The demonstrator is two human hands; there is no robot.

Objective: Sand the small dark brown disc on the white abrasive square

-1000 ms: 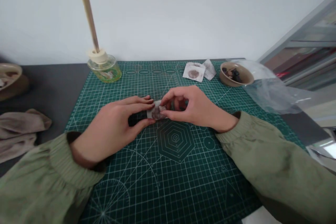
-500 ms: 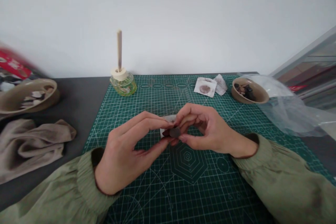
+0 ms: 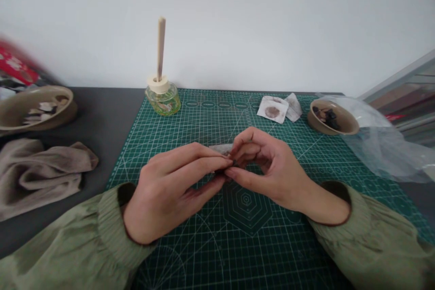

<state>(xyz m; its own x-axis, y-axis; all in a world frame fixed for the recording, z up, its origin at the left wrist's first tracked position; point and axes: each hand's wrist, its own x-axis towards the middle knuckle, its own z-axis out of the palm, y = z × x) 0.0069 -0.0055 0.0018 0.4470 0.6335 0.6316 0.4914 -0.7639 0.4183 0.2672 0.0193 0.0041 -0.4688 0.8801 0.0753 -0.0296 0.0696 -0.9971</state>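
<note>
My left hand [image 3: 180,188] and my right hand [image 3: 268,165] meet over the middle of the mat, fingertips pressed together. Pinched between them is a small dark brown piece [image 3: 219,172], mostly covered by the fingers, so its exact kind is unclear. Both hands are closed on it. Just behind the fingertips shows part of a whitish packet [image 3: 221,148]; whether it lies on the mat or is touched by the fingers cannot be made out.
A green cutting mat [image 3: 210,131] covers the dark table. At the back stand a reed diffuser [image 3: 163,99] and pale packets [image 3: 273,109]. Right: a bowl of dark pieces [image 3: 333,120] and clear plastic [image 3: 384,145]. Left: a bowl of pale pieces [image 3: 64,111] and a brown cloth [image 3: 44,172].
The fingers have closed further over the dark piece, whose round face was visible before and is now hidden. The view has shifted slightly.
</note>
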